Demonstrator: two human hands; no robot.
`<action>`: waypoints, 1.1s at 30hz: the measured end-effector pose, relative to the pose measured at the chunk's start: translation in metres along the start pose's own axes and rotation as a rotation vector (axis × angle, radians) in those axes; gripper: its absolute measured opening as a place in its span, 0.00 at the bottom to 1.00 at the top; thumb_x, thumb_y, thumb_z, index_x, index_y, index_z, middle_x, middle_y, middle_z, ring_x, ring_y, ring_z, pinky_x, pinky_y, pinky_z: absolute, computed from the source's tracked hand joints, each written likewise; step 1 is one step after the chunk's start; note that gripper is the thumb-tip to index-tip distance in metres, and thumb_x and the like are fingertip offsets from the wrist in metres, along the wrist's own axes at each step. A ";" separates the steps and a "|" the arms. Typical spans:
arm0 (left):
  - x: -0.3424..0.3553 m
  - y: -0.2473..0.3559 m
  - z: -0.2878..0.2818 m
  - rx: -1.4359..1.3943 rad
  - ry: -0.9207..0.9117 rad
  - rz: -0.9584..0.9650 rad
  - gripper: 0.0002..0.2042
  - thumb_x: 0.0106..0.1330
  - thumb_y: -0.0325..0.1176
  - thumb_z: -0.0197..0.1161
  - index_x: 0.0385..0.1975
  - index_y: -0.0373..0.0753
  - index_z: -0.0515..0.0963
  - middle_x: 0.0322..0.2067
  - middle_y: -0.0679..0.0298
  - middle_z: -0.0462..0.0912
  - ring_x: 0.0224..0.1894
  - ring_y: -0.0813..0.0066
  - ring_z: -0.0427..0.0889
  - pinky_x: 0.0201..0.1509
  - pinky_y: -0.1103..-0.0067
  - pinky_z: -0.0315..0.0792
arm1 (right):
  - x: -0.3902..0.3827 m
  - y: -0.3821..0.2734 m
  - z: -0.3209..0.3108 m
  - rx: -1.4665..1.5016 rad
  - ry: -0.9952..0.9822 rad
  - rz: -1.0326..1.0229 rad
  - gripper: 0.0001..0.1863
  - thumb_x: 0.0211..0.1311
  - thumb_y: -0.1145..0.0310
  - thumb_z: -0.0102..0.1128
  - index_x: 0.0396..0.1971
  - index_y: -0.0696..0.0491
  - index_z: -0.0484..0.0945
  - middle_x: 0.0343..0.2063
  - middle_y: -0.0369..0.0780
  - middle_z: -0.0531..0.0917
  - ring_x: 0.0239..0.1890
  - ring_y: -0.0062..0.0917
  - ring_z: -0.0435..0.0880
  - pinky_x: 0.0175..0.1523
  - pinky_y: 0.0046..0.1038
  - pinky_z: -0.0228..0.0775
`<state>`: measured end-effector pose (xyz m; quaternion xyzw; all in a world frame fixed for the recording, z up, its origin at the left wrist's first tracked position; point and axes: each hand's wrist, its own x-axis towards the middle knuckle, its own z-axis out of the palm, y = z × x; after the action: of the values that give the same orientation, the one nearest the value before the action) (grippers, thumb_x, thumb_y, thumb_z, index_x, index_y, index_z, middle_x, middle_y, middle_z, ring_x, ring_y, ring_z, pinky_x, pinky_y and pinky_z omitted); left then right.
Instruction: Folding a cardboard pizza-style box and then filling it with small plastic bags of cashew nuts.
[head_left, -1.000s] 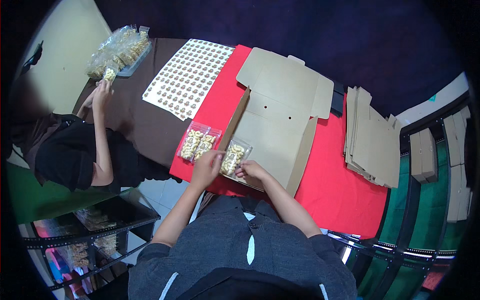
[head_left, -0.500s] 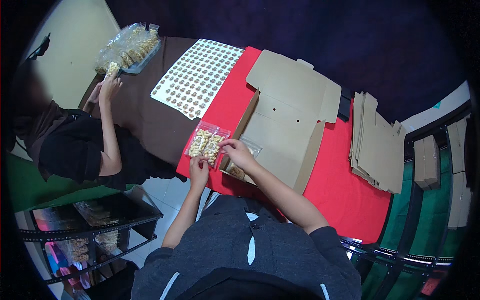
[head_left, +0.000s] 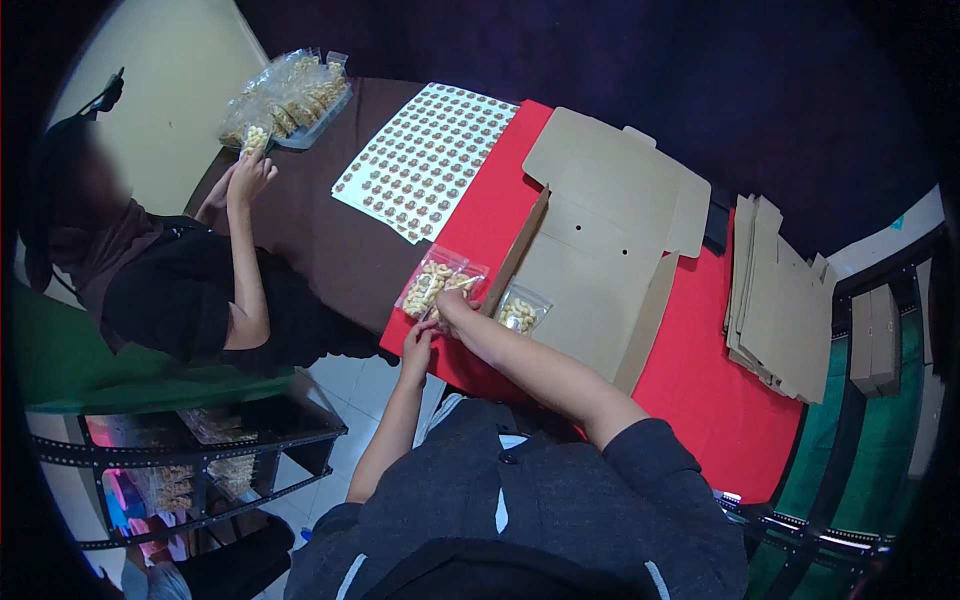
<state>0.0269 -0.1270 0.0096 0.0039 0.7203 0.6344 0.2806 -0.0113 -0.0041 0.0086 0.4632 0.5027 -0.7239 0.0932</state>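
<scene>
Two clear pouches of pale curved nuts lie left of an open cardboard box on the red cloth. My left hand pinches the bottom edge of the right-hand pouch. My right hand reaches across and closes on that same pouch, partly covering it. Inside the box, at its near left corner, another nut pouch lies flat.
A co-worker at the left holds a small bag beside a tray of bags. Sticker sheets lie on the brown cloth. Folded cardboard is stacked right, beside shelving; a black rack stands lower left.
My right hand left the pouch in the box and moved left onto the pouches outside it. My left hand shifted lower, to their bottom edge. The whole view has shifted slightly rightward.
</scene>
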 end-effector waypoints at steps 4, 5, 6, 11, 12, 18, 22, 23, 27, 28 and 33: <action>0.002 0.021 0.018 -0.013 -0.063 0.007 0.10 0.67 0.34 0.49 0.45 0.44 0.73 0.39 0.70 0.77 0.38 0.83 0.75 0.38 0.84 0.70 | -0.001 -0.007 -0.018 -0.026 0.228 -0.116 0.26 0.58 0.59 0.46 0.51 0.61 0.64 0.47 0.54 0.69 0.35 0.39 0.79 0.28 0.42 0.72; 0.007 0.031 0.041 -0.026 -0.138 0.020 0.10 0.67 0.34 0.49 0.45 0.44 0.72 0.39 0.69 0.77 0.39 0.83 0.75 0.40 0.83 0.70 | 0.015 -0.009 -0.042 -0.114 0.383 -0.202 0.25 0.58 0.56 0.49 0.46 0.61 0.65 0.45 0.54 0.72 0.31 0.45 0.80 0.27 0.49 0.71; -0.010 0.012 -0.010 -0.086 -0.022 -0.069 0.13 0.67 0.35 0.50 0.49 0.44 0.67 0.40 0.67 0.77 0.41 0.80 0.76 0.43 0.81 0.71 | -0.079 -0.027 0.003 -0.139 0.105 -0.108 0.22 0.59 0.57 0.48 0.42 0.61 0.71 0.45 0.53 0.71 0.39 0.44 0.75 0.41 0.47 0.69; -0.036 0.069 0.038 -0.240 -0.034 0.050 0.12 0.67 0.32 0.48 0.49 0.41 0.62 0.36 0.63 0.75 0.36 0.83 0.73 0.37 0.85 0.68 | -0.107 -0.024 -0.028 -0.517 0.274 -0.550 0.17 0.58 0.59 0.49 0.37 0.55 0.80 0.42 0.47 0.70 0.50 0.41 0.65 0.54 0.43 0.58; -0.045 0.082 0.036 -0.206 -0.057 0.042 0.12 0.67 0.32 0.48 0.49 0.41 0.63 0.36 0.63 0.74 0.37 0.82 0.73 0.39 0.84 0.68 | -0.131 -0.029 -0.033 -0.473 0.285 -0.688 0.17 0.59 0.60 0.50 0.38 0.56 0.80 0.41 0.47 0.70 0.48 0.37 0.66 0.53 0.37 0.59; -0.065 0.129 0.042 -0.193 -0.205 0.274 0.16 0.68 0.32 0.48 0.54 0.36 0.62 0.39 0.63 0.74 0.42 0.79 0.74 0.47 0.78 0.70 | -0.208 -0.053 -0.096 -0.117 0.111 -1.118 0.09 0.58 0.73 0.57 0.37 0.57 0.80 0.36 0.40 0.70 0.39 0.23 0.71 0.44 0.23 0.65; -0.079 0.165 0.056 -0.218 -0.440 0.169 0.15 0.67 0.35 0.53 0.49 0.35 0.67 0.41 0.63 0.75 0.46 0.78 0.74 0.51 0.79 0.68 | -0.231 -0.061 -0.137 0.139 -0.051 -0.929 0.10 0.54 0.78 0.61 0.38 0.59 0.78 0.35 0.38 0.73 0.38 0.19 0.75 0.43 0.19 0.69; -0.081 0.166 0.059 -0.222 -0.442 0.173 0.15 0.67 0.35 0.53 0.49 0.35 0.67 0.41 0.63 0.75 0.46 0.78 0.74 0.51 0.79 0.68 | -0.236 -0.065 -0.144 0.234 -0.114 -0.843 0.12 0.54 0.80 0.61 0.39 0.59 0.76 0.35 0.37 0.74 0.39 0.18 0.76 0.43 0.18 0.71; -0.103 0.185 0.080 -0.077 -0.490 0.349 0.16 0.65 0.37 0.55 0.48 0.36 0.66 0.44 0.63 0.74 0.48 0.77 0.72 0.53 0.79 0.66 | -0.258 -0.066 -0.174 0.442 -0.175 -0.816 0.26 0.51 0.82 0.63 0.50 0.58 0.63 0.32 0.38 0.75 0.38 0.19 0.76 0.45 0.21 0.72; -0.104 0.188 0.084 -0.152 -0.536 0.384 0.18 0.64 0.37 0.55 0.50 0.36 0.64 0.46 0.62 0.72 0.50 0.75 0.71 0.55 0.78 0.65 | -0.262 -0.065 -0.182 0.438 -0.186 -0.784 0.30 0.50 0.82 0.63 0.52 0.57 0.59 0.31 0.39 0.75 0.37 0.20 0.76 0.45 0.21 0.72; -0.101 0.205 0.107 -0.261 -0.723 0.311 0.25 0.63 0.36 0.53 0.58 0.35 0.56 0.55 0.55 0.64 0.57 0.69 0.65 0.59 0.74 0.61 | -0.277 -0.053 -0.212 0.457 -0.133 -0.814 0.30 0.48 0.82 0.65 0.52 0.58 0.60 0.29 0.38 0.75 0.36 0.20 0.76 0.45 0.24 0.73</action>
<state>0.0837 -0.0264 0.2337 0.2996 0.4798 0.7128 0.4146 0.2319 0.1021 0.2403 0.1897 0.4641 -0.8219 -0.2705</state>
